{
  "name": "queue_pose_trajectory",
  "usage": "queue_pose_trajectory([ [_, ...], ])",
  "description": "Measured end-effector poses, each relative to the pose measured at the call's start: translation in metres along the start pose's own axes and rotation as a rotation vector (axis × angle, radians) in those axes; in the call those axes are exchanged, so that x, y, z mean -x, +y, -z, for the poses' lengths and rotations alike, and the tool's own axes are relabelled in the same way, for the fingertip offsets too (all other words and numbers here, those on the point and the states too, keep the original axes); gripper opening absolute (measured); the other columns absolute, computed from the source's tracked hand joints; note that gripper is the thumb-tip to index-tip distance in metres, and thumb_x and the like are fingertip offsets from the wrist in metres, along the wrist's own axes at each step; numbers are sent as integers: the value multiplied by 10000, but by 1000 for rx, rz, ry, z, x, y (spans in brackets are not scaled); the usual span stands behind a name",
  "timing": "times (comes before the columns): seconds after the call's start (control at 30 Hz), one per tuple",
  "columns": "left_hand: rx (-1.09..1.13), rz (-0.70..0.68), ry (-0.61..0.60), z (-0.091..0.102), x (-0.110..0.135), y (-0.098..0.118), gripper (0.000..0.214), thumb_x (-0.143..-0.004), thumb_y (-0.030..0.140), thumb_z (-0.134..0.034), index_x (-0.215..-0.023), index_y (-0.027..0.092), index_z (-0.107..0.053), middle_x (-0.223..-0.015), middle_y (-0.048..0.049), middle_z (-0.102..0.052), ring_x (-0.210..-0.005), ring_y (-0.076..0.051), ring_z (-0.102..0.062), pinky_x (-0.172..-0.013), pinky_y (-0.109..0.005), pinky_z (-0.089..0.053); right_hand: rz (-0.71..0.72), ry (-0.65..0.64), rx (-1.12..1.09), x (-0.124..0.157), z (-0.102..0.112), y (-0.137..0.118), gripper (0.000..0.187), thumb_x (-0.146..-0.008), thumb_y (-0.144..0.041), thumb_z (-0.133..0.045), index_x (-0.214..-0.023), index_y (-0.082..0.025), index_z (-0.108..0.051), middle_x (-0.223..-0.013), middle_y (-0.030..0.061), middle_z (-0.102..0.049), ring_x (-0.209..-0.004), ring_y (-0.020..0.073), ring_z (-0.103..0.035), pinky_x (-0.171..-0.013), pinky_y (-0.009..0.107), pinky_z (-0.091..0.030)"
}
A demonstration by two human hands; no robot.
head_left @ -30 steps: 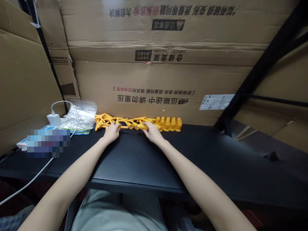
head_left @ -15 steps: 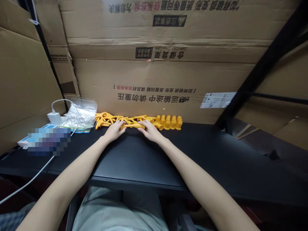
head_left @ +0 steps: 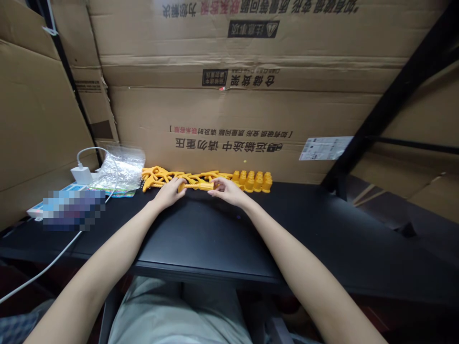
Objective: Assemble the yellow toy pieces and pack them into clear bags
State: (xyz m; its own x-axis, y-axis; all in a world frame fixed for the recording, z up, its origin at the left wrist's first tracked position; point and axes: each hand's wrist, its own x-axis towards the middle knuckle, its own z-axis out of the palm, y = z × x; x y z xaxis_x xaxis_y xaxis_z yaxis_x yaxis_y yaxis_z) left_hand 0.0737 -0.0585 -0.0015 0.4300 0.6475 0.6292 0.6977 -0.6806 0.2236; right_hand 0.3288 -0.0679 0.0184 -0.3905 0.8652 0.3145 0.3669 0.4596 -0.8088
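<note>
A yellow plastic branch-like piece point(head_left: 199, 187) lies sideways between my two hands, low over the black tabletop. My left hand point(head_left: 171, 192) is closed around its left end, thumb toward me. At its wider right end, my right hand point(head_left: 230, 192) grips with thumb and fingers. Just behind my hands runs a row of yellow branched pieces point(head_left: 158, 175), partly hidden by the fingers. Several yellow cup-shaped pieces point(head_left: 258, 181) stand in rows to the right of my right hand.
A cardboard wall point(head_left: 229, 110) rises right behind the yellow parts. On the left are a clear plastic bag point(head_left: 120, 165), a white charger point(head_left: 81, 175) with its cable and a blurred-out object point(head_left: 73, 210). The black table point(head_left: 208, 234) ends in front of my lap.
My right hand has shifted slightly to the right, and its fingers now sit at the right end of the yellow piece, exposing more of it. My left hand has barely moved.
</note>
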Motion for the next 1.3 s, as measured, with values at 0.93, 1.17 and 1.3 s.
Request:
queue_pose_trajectory([
  [0.93,6,-5,2,6,-2,8,152,-829,214,-525,-970,183,-569,-949,-50,-613,-884,-172,-600,-829,-322,-490,9,91,-175,-2,-5,-7,510,-656,-537,-720,-983,-172,-580,-868,48,-682,-513,96,-589,-531,259,-516],
  [1.17,-24,-9,34,8,-2,12,161,-825,223,-535,-979,199,-574,-938,-49,-600,-849,-173,-603,-796,-324,-502,-236,103,-162,1,-10,-21,559,-805,-689,-455,-625,-162,-501,-510,42,-628,-340,71,-488,-381,196,-375],
  [1.3,-32,26,37,9,-2,12,165,-816,214,-548,-976,189,-578,-936,-58,-598,-865,-185,-605,-810,-334,-502,-247,-15,-256,4,-3,-24,504,-798,-621,-550,-672,-134,-570,-623,67,-677,-432,77,-554,-446,195,-421],
])
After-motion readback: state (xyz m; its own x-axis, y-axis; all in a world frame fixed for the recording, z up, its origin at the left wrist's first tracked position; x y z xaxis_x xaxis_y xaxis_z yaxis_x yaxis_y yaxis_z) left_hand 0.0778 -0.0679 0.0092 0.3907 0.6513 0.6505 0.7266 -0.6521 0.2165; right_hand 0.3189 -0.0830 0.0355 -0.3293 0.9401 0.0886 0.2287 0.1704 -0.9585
